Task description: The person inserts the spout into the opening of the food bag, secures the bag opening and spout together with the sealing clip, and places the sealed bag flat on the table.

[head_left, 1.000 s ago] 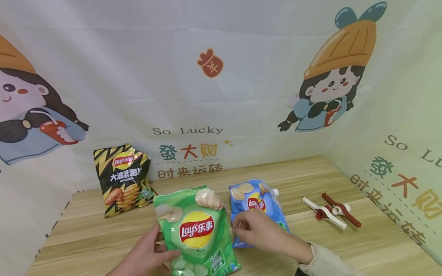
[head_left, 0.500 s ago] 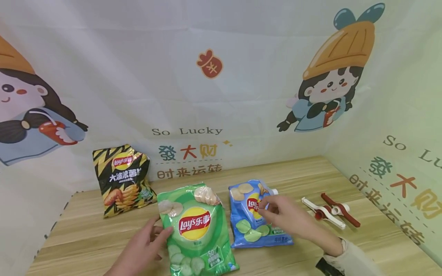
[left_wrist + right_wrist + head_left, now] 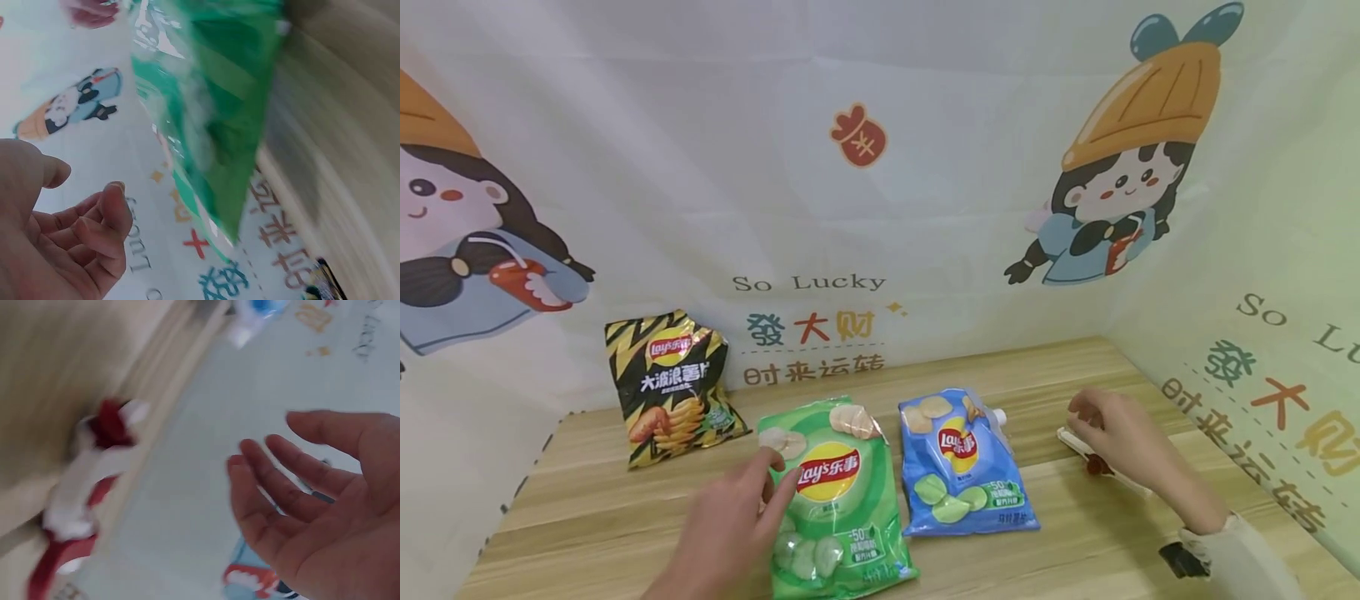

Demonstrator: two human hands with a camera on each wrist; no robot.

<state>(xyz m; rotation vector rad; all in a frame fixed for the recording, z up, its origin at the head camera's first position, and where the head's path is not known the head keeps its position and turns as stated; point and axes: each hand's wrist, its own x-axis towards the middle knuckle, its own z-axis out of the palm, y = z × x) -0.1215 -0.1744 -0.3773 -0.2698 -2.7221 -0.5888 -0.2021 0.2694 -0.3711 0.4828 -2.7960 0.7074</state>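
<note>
Below the right hand (image 3: 1123, 435), apart from it, red-and-white clips (image 3: 70, 503)

A cream fabric right sleeve (image 3: 1251, 560) with a small, angular black piece (image 3: 1183, 560) beside its cuff (image 3: 1223, 533) shows at the head view's lower right.

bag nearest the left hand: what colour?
Green bag with a red-and-yellow logo; clearest in the head view.
</note>
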